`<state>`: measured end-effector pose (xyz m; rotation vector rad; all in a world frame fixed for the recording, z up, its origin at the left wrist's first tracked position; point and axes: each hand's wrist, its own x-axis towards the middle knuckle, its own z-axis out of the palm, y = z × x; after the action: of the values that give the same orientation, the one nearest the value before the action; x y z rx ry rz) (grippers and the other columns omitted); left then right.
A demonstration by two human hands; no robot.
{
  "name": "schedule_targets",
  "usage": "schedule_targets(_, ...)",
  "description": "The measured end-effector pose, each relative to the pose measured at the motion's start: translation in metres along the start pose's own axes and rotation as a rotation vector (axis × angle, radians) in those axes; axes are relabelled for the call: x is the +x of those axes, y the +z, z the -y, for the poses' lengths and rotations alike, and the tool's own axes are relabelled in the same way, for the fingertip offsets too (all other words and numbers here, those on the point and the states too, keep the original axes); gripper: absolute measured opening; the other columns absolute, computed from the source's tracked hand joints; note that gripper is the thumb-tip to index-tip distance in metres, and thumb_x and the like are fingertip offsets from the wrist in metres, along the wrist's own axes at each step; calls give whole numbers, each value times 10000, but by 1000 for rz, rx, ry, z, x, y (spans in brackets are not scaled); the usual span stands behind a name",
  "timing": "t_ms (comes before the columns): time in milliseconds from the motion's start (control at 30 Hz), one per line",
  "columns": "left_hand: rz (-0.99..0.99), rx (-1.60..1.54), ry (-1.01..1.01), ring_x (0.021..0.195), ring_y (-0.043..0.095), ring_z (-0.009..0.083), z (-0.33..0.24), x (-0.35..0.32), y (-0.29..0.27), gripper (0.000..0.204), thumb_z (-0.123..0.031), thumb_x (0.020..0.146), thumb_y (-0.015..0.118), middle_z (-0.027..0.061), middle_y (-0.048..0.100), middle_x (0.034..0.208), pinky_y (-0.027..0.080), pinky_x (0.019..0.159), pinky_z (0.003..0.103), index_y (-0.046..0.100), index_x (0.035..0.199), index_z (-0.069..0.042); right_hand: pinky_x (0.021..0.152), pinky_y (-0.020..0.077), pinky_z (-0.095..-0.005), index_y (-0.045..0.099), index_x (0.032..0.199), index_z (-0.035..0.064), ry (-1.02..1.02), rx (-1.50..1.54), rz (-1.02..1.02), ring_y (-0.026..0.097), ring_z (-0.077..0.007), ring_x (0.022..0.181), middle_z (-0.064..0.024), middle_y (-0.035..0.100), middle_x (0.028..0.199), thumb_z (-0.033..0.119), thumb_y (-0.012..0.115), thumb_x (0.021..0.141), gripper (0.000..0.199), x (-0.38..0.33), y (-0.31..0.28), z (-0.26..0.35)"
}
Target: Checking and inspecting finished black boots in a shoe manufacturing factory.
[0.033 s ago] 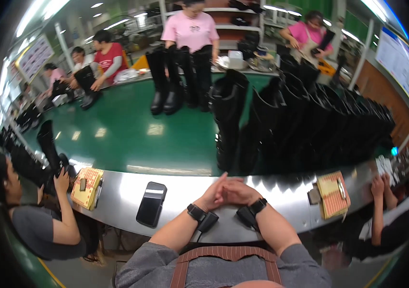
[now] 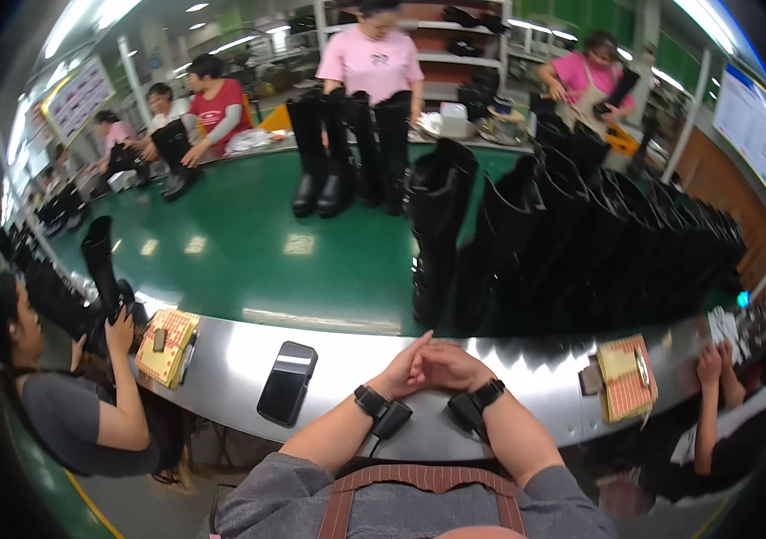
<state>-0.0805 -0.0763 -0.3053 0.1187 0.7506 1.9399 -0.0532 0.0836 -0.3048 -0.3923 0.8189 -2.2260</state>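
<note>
My left hand and my right hand meet over the near steel edge of the bench. Their fingers are loosely laid across each other, mostly stretched out, with no object visible in either. Each wrist wears a black strap with a small black box. Just beyond my hands stands a tall black boot, the nearest of a dense group of black boots to the right. Left of my hands, a black handheld device with a dark screen lies on the steel strip.
The green belt runs beyond the steel strip. More upright boots stand before a person in pink. Notepads with pens lie left and right. Co-workers sit close on both sides; a left one's hand touches a boot.
The whole view has shifted slightly, so the bench and boots sit a little farther right in the picture. My hands stay together in nearly the same pose.
</note>
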Motion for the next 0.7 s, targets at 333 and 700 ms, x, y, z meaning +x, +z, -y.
schedule_targets(333, -349, 68, 120, 335, 344, 8, -1, -2, 2, 504, -415, 1041, 394, -113, 336, 422, 307, 354, 144, 559, 1277, -1, 891, 532, -445, 630, 1027, -49, 29, 14, -82, 670, -256, 871, -164, 679, 956, 190, 483, 1016, 280, 14, -7, 6)
schedule_targets(700, -205, -7, 46, 313, 379, 80, 10, 9, -10, 592, -519, 965, 528, -44, 394, 403, 288, 326, 195, 397, 492, -187, 880, 542, -438, 622, 1028, -42, -11, -14, -60, 664, -248, 851, -150, 666, 936, 185, 473, 1018, 272, 7, -2, 5)
